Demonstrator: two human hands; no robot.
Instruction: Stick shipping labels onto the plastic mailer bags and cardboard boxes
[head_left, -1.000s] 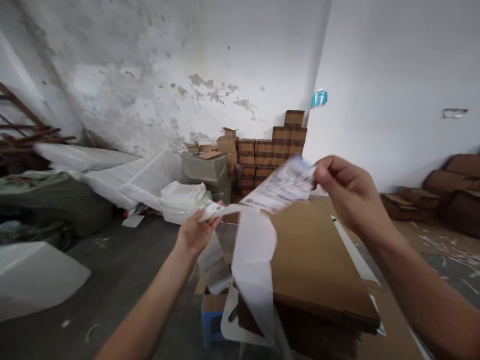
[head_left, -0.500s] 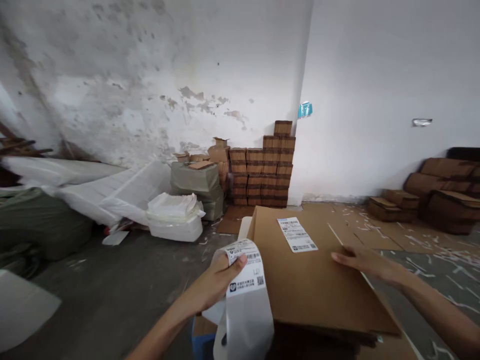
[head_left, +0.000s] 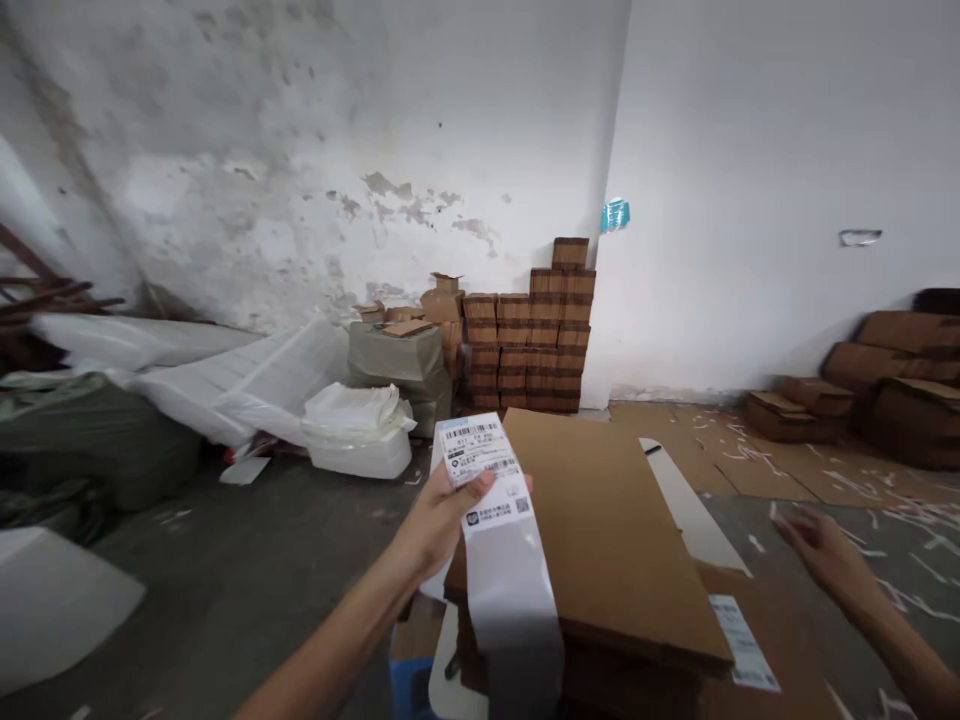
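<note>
My left hand (head_left: 442,515) is closed on a strip of white shipping labels (head_left: 480,470), thumb on top. The strip's blank part hangs down in front of a stack of flat cardboard. The top cardboard sheet (head_left: 600,530) of that stack is bare, with the strip over its left edge. My right hand (head_left: 817,550) is off to the right, away from the stack, with loosely bent fingers and nothing plainly held. Low on the right, a sheet of cardboard (head_left: 795,620) bears a stuck-on shipping label (head_left: 744,643).
A white board (head_left: 694,510) shows beside the stack, a dark thin item at its far end. Bundled cardboard (head_left: 525,340) is piled against the wall. White wrapped packs (head_left: 356,440) and a green sack (head_left: 97,440) lie left. Brown boxes (head_left: 892,370) and paper scraps are at right.
The labelled cardboard has moved off the stack to the lower right, baring an unlabelled sheet. My right hand has let go and moved right. My left hand has raised the label strip's end.
</note>
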